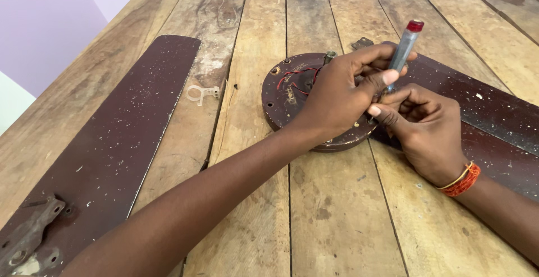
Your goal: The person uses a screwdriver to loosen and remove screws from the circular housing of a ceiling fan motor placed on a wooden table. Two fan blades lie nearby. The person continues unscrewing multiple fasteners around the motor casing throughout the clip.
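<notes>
A screwdriver point(405, 47) with a clear handle and a red cap is standing nearly upright, tilted a little to the right, over the right edge of a round brown fan motor point(292, 94) that is lying near the middle of the wooden table point(337, 209). The left hand point(342, 94) is reaching across the motor, its thumb and fingers clamping on the lower part of the screwdriver's handle. The right hand point(424, 131) is sitting just beside it, fingers curling together around the tool's shaft; the tip is hiding behind them. Red wires point(295, 75) are showing on the motor's top. One fan blade point(483, 120) is lying under the right hand, another blade point(112, 148) well apart on the left. A small clear plastic clip point(203, 93) is resting between the left blade and the motor.
</notes>
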